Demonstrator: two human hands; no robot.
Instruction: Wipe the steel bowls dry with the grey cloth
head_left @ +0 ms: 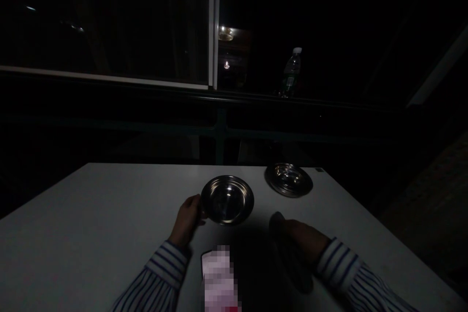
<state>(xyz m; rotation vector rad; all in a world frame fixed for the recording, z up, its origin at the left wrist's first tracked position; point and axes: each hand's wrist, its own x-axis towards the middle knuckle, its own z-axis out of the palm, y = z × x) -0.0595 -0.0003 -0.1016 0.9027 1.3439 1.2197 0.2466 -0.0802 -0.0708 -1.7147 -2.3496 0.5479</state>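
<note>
My left hand (188, 219) grips the left rim of a shiny metal bowl (227, 201), with its inside facing up toward me. My right hand (302, 238) is closed on a dark, long rounded object (278, 220) that reaches down beneath the palm. It may be a dish seen nearly edge-on, but the dimness hides its kind. Beyond the right hand, a second shiny metal dish (288, 180) rests near the table's far right corner. Between my forearms lies a phone-like slab (219, 278), its face blurred out.
The white table (91, 224) stretches under both hands, its far edge toward a window frame (212, 24). A clear plastic bottle (291, 73) with a white cap stands on the ledge behind. Deep shadow covers the surroundings and part of the table between my arms.
</note>
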